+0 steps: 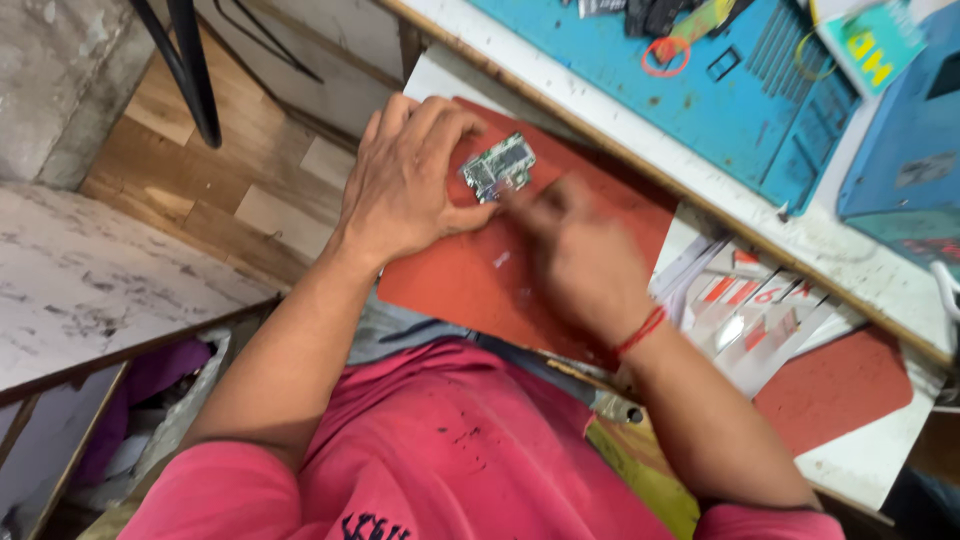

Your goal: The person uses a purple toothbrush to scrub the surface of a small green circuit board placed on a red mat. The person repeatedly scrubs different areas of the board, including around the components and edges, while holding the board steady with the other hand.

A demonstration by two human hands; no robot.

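Left hand (405, 180) pinches the small green circuit board (498, 167) by its left edge, pressing it onto the red mat (470, 275) on the surface. Right hand (575, 255) sits just right of the board, fingertips touching it, but badly blurred; its grip can't be made out. Left fingers hide part of the board.

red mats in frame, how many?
2. One red mat lies under the left hand and the blurred right hand, beneath the small circuit board. Another red mat sits right, partly under white strips.
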